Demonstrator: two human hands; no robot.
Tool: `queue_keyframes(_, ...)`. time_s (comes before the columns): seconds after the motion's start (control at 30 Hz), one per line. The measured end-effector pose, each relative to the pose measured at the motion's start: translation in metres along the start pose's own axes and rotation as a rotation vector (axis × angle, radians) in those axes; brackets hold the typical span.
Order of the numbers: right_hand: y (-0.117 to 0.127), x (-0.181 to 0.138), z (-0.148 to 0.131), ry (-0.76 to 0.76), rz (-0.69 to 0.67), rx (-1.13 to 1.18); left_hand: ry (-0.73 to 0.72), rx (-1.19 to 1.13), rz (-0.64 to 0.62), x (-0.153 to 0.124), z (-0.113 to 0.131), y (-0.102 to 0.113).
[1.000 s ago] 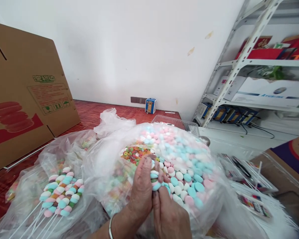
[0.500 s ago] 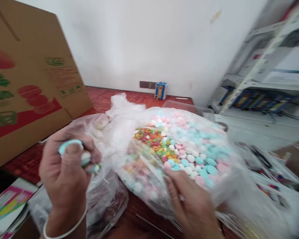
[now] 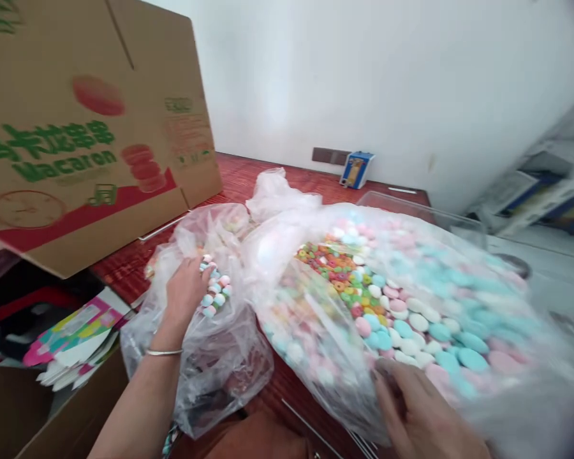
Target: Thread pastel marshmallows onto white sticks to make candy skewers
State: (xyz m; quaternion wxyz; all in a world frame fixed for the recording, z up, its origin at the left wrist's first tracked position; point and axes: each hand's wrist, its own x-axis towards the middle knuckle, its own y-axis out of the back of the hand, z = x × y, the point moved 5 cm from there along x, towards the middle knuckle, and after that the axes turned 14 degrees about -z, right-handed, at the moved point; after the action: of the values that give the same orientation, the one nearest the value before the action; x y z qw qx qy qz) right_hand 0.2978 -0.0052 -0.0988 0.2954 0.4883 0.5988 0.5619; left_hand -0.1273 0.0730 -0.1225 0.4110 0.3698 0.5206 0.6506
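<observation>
At the left, my left hand [image 3: 187,285] reaches into a clear plastic bag [image 3: 220,363], beside rows of pink, white and blue candies [image 3: 215,294] that look threaded on sticks. Its fingertips are partly hidden, so whether it grips them cannot be told. My right hand [image 3: 423,408] is closed at the near edge of a large clear plastic bag [image 3: 310,338], fingers curled on the film. This bag lies wide open. Inside it are loose pastel oval candies [image 3: 416,331] and small ring-shaped candies [image 3: 332,268] in orange, red, green and yellow.
A tall cardboard box [image 3: 124,127] stands at the back left. Below it, an open carton [image 3: 71,414] holds colourful printed cards [image 3: 76,325]. A small blue box [image 3: 357,169] sits by the wall. Thin sticks [image 3: 310,427] lie near the front; a shelf rack [image 3: 545,185] is at right.
My left hand, which was raised with pastel candies on a stick, has gone down into the left bag. My right hand stays at the large bag's edge. The view has swung left.
</observation>
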Motion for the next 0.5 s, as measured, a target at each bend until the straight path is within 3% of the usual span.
queue_keyframes(0.13,0.012,0.006,-0.020,-0.102,-0.008,-0.108,-0.025,0.166,-0.056,0.018,0.003,-0.011)
queue_keyframes(0.2,0.012,0.009,-0.026,-0.150,0.015,-0.159,-0.071,0.149,0.029,0.017,0.008,0.001)
queue_keyframes(0.27,0.011,0.013,-0.030,-0.183,0.051,-0.203,-0.124,0.058,0.271,0.002,0.021,0.028)
queue_keyframes(0.37,0.007,0.024,-0.034,-0.202,0.054,-0.282,-0.280,-0.265,0.686,-0.046,0.055,0.072)
queue_keyframes(0.47,0.003,0.034,-0.034,-0.193,0.005,-0.260,-0.657,-0.613,0.582,-0.089,0.111,0.086)
queue_keyframes(0.5,0.004,0.036,-0.031,-0.208,0.007,-0.213,-0.832,-0.696,0.451,-0.100,0.134,0.084)
